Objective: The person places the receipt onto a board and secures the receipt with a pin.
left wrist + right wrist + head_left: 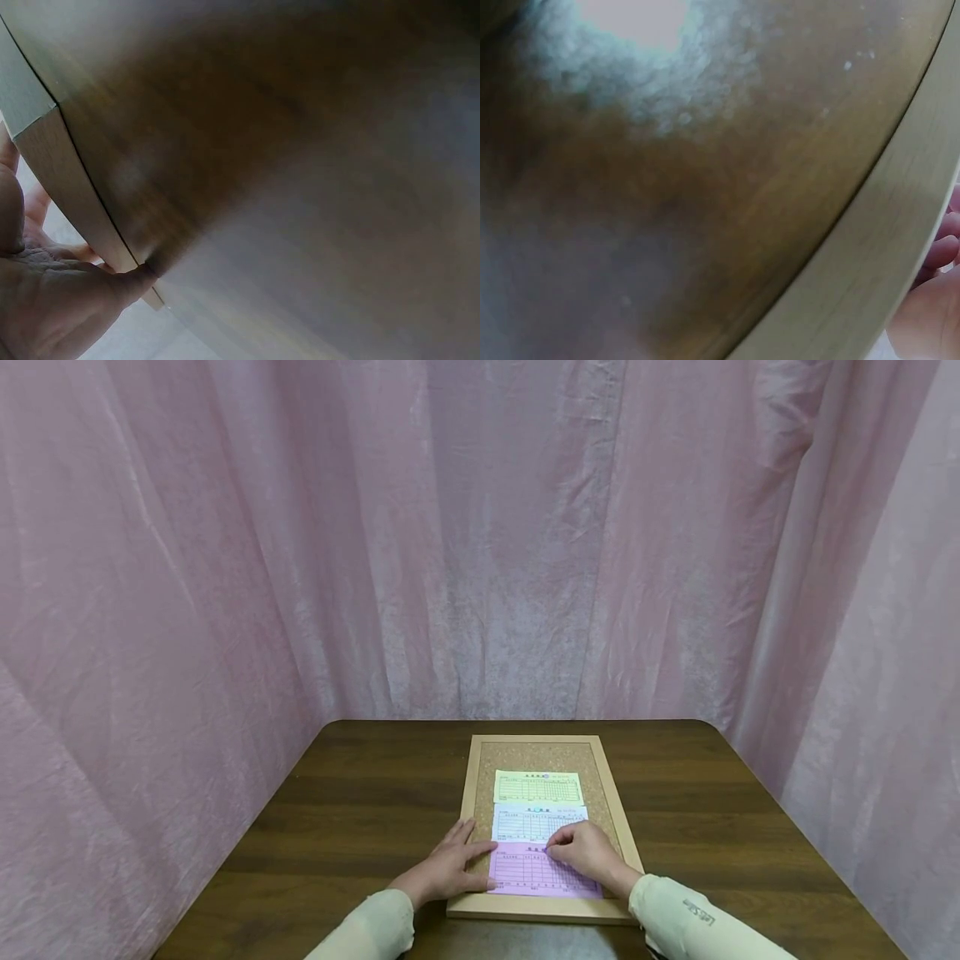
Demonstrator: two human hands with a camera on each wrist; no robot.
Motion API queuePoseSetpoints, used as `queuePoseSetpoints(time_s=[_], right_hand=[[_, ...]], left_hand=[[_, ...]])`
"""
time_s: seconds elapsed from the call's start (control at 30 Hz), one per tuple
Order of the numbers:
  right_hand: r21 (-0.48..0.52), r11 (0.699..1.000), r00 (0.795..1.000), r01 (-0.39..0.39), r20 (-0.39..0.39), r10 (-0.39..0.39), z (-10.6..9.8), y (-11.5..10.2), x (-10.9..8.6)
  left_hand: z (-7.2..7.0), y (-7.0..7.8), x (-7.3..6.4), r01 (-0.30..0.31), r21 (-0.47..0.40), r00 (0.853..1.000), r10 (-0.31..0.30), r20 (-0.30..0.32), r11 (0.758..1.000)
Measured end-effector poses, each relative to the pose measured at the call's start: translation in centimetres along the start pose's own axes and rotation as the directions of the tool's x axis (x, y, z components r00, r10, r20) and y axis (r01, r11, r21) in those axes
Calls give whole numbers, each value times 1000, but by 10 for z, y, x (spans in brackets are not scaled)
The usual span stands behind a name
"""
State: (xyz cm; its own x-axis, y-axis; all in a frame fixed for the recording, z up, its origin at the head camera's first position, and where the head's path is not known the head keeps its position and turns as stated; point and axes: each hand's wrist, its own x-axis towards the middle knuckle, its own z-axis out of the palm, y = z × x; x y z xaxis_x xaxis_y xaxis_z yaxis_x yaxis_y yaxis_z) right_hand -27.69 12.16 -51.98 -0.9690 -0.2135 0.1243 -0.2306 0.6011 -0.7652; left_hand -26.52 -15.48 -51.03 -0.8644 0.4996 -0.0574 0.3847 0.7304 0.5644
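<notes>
A cork board [607, 836] with a light wood frame lies on the table. Three printed form slips run down it: a yellow-green slip [537, 788] at the top, a white-blue slip [517, 828] in the middle and a purple slip [525, 872] at the bottom. With fingers spread, my left hand [452, 864] rests on the frame's left side and touches the purple slip's left edge. My right hand [588, 852] pinches a small purple pushpin [547, 849] at that slip's top; its tip is hidden. In the wrist views, my left hand [67, 292] and right hand [934, 300] show partly beside the frame.
The dark wooden table [360, 802] extends on both sides of the board. A small purple pin [546, 775] marks the top slip, a teal one [537, 810] the middle slip. Pink curtains [517, 543] hang behind and beside the table.
</notes>
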Motion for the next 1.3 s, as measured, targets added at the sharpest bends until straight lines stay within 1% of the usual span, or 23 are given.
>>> queuePoseSetpoints(time_s=[0.27,0.53,0.77,0.93,1.03,1.17,1.3], right_hand=[[-12,1000,1000,29,2,-29,-2,-4,-2],[-22,1000,1000,12,10,-12,-1,-4,-1],[-4,1000,1000,5,-2,-5,0,-1,0],[-7,1000,1000,-2,7,3,0,0,1],[-14,1000,1000,6,14,-5,0,0,1],[-18,999,999,36,15,-36,-1,-1,1],[-21,998,998,55,5,-55,-1,0,0]], left_hand=[[0,1,0,4,2,1000,-4,2,1000],[-1,1,-1,5,-3,1000,-5,-1,1000],[-1,1,-1,0,-3,1000,0,-5,1000],[-1,1,-1,1,-13,1000,-1,-2,1000],[-1,1,0,-1,-22,1000,1,1,1000],[0,0,0,-5,-9,1000,5,-6,1000],[1,0,0,-4,-12,1000,4,-6,1000]])
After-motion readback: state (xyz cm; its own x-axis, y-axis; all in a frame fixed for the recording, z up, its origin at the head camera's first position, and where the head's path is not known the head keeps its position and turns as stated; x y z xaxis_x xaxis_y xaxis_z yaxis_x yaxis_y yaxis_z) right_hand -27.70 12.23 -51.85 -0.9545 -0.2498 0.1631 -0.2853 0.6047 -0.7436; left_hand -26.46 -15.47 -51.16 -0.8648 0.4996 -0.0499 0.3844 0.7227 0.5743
